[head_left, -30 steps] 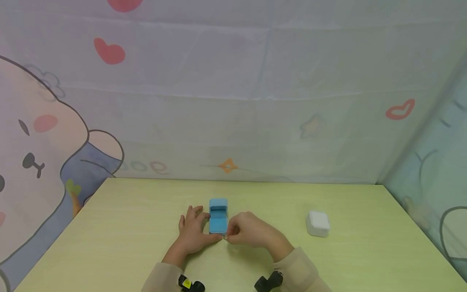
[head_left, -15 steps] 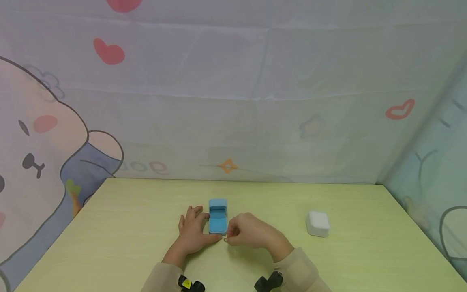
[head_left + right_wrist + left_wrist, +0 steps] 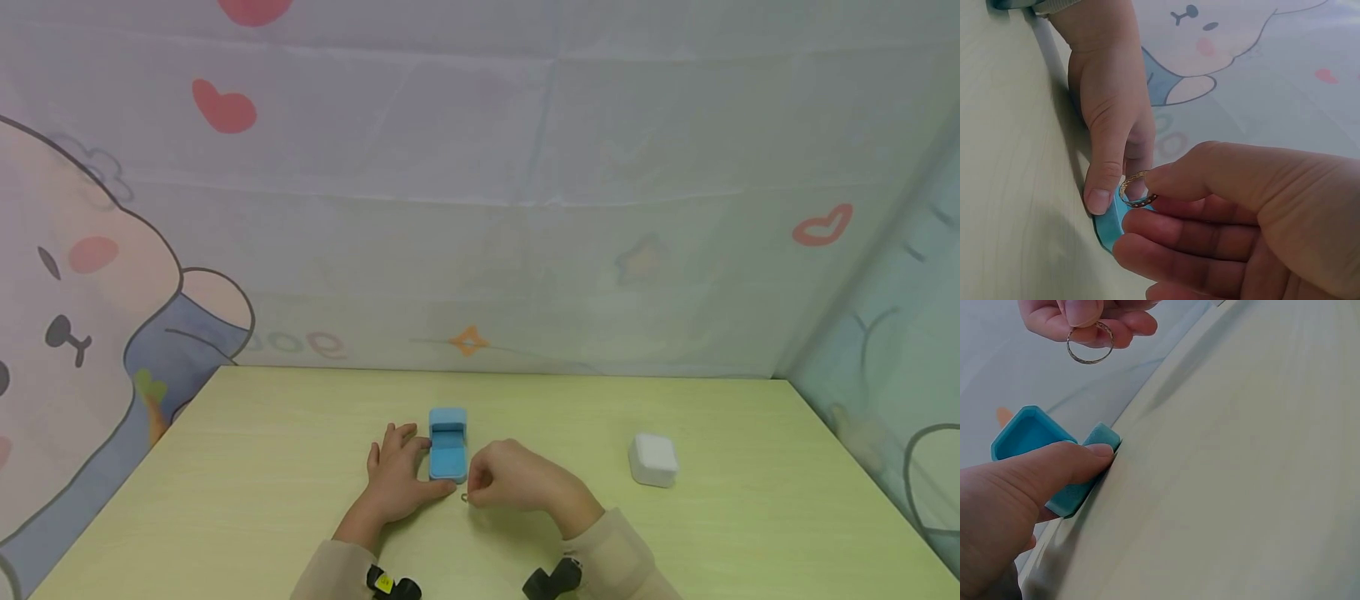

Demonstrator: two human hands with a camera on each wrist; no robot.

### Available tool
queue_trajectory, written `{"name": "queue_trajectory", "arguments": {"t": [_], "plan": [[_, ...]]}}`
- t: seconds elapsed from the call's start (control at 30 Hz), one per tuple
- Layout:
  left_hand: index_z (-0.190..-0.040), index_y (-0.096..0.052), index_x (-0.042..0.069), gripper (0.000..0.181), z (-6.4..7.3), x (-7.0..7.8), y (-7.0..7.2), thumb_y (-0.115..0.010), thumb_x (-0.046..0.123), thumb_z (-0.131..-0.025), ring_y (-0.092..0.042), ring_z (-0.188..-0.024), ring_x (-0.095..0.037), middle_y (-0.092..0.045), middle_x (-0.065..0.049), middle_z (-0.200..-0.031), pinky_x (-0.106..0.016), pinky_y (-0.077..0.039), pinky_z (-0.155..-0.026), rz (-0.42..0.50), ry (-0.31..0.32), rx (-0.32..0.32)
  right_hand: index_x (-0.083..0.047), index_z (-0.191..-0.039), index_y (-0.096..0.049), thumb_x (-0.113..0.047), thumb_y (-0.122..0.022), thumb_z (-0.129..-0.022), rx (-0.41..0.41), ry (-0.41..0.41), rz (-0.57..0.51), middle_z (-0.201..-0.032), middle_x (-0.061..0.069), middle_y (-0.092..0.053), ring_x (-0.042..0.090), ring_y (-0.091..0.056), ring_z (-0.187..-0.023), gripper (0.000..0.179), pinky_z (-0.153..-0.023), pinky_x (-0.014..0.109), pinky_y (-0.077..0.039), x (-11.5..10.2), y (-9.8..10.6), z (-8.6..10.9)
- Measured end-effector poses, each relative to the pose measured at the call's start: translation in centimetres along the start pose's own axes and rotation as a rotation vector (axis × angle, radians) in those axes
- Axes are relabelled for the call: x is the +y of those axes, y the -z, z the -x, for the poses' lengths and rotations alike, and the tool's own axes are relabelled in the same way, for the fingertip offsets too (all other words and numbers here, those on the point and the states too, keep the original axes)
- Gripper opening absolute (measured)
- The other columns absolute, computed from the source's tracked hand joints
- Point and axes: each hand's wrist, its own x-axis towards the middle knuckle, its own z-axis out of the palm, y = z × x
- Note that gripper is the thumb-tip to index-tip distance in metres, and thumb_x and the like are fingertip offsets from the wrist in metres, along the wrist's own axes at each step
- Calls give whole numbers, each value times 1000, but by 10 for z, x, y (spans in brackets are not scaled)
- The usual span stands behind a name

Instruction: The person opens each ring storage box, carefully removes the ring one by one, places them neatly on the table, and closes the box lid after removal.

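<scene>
A small blue ring box (image 3: 447, 464) stands on the table with its lid raised, and nothing shows in its lower half. My left hand (image 3: 399, 482) holds the box, thumb across its front and index finger at its left side. Just in front of the box's right corner, my right hand (image 3: 517, 475) pinches a thin gold ring (image 3: 1142, 203) between thumb and fingertips. The ring (image 3: 1088, 362) hangs apart from the box, and the left wrist view shows its full loop. My right hand's other fingers (image 3: 1179, 262) are loosely curled below it.
On the right part of the pale table (image 3: 300, 467) stands a white rounded block (image 3: 654, 460). Behind the table hangs a printed cloth (image 3: 525, 250) with hearts and a cartoon animal. Black wrist cameras sit near both sleeves.
My right hand has drawn the ring slightly toward me, away from the left thumb and the box front. Left hand and box have hardly moved.
</scene>
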Motion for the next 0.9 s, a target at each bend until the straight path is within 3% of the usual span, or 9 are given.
{"name": "queue_trajectory", "arguments": {"t": [0.53,0.77,0.9], "plan": [[-120,-56,0,67,1,1,0,-80,39,-71,-3,-142,-47,-29,-22,-148,-66,2,-109,5,-6,6,-12,-74,-68,-10,-66,-84,-21,-25,0,-70,-9,-62,1,-51,-60,11,-59,18,-46,-1,0,1],[-116,-57,-2,69,4,3,1,-80,43,-69,-6,-140,-51,-31,-25,-144,-67,2,-107,23,-48,38,-12,-73,-67,-8,-67,-83,-28,-27,-4,-70,-7,-62,2,-50,-59,10,-57,19,-45,-1,0,1],[-118,-56,-1,67,2,2,1,-80,40,-71,-2,-142,-48,-29,-24,-147,-65,4,-109,23,-20,20,-12,-72,-67,-8,-67,-83,-33,-34,-11,-69,-6,-62,4,-49,-58,11,-55,19,-44,-2,1,1]]}}
